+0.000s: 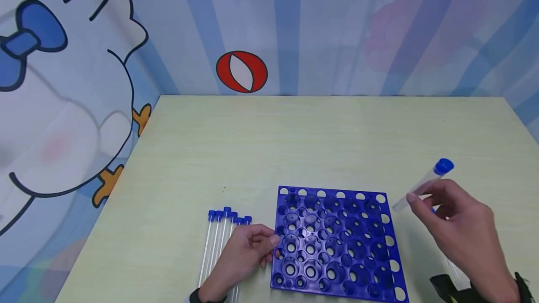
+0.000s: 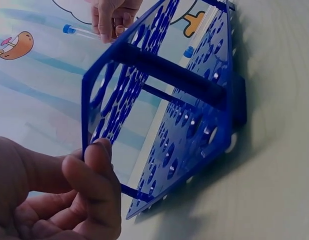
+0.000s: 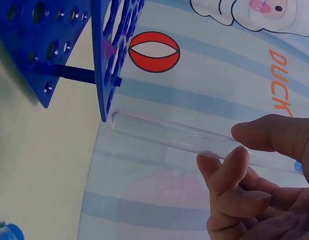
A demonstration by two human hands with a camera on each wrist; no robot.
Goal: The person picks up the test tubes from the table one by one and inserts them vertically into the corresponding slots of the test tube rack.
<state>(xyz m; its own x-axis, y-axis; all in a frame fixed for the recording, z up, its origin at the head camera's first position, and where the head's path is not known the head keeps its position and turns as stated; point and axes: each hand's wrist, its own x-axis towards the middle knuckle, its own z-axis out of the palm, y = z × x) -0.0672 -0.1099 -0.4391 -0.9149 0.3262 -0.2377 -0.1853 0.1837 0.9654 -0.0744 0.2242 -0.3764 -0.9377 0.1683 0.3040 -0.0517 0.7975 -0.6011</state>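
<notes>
A blue test tube rack [image 1: 332, 244] with rows of round holes stands on the table. My left hand [image 1: 248, 251] pinches the edge of its top plate at the left side, as the left wrist view shows with thumb and fingertip. In my right hand [image 1: 461, 226] is a clear test tube [image 3: 179, 137] with a blue cap [image 1: 444, 166], tilted, cap up. Its rounded lower end is close to the rack's far right corner; whether they touch I cannot tell. Several thin capped tubes [image 1: 210, 242] lie left of the rack, partly hidden behind my left hand.
Under my right hand lies at least one more clear tube [image 1: 456, 272], mostly covered. A blue cap [image 3: 12, 232] shows at the lower corner of the right wrist view. The pale wooden table [image 1: 316, 139] meets a cartoon-printed wall [image 1: 328, 27] behind.
</notes>
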